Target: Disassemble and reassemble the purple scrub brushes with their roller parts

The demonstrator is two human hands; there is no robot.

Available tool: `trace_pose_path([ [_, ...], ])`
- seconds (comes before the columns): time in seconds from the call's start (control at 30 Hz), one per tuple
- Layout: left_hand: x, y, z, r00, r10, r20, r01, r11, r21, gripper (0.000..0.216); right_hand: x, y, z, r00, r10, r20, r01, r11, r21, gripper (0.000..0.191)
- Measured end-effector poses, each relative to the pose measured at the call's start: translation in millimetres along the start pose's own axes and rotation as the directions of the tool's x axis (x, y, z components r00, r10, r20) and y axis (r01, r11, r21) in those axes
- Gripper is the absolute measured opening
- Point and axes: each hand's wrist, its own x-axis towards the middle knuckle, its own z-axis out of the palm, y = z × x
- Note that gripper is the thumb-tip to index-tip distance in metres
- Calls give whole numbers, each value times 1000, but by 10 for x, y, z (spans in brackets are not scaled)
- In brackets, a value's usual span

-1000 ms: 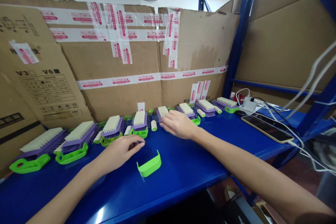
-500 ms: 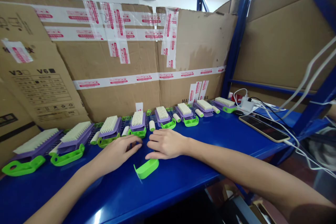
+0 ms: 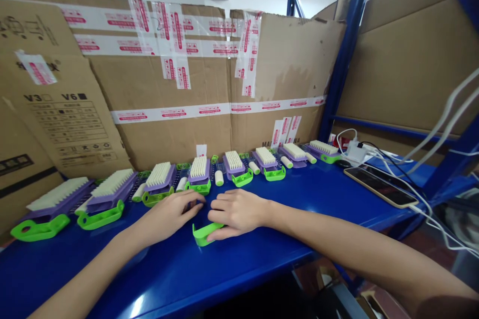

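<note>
My right hand [image 3: 239, 214] is closed low over the blue shelf, its thumb lying over a curved bright green plastic piece [image 3: 202, 234]. The hand partly covers that piece. Close by on the left, my left hand [image 3: 170, 214] has its thumb and fingertips drawn together; anything between them is too small or hidden to make out. Behind the hands runs a row of purple-backed brushes with cream bristles, one [image 3: 199, 167] just beyond my left hand. Green curved pieces, such as one [image 3: 242, 178], sit at their near ends. White rollers, including one [image 3: 219, 178], lie between them.
Taped cardboard [image 3: 187, 75] stands upright along the back of the blue shelf [image 3: 168, 279]. At the right lie a phone [image 3: 379, 187], a white charger [image 3: 355, 151] and several cables. A blue metal post [image 3: 346, 60] rises at the back right.
The green piece has turned and shifted slightly up and left, and my right thumb now overlaps it more. My left hand has barely moved. The whole view has shifted a little.
</note>
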Motion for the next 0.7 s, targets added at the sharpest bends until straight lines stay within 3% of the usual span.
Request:
trace_pose_path([
  [0.2,-2,5,14,1000,-15,0,15,1000,-19,39,-44,62,33,999,19,-36,-22,997,-73,55],
  [0.47,-31,168,-53,999,-43,0,42,980,-196,51,-63,130,-32,990,139,-31,-141,986,-88,54],
  [0.7,-20,198,-51,999,-46,-27,37,966,-257,45,-80,239,-261,973,231,-21,-232,970,-69,54],
])
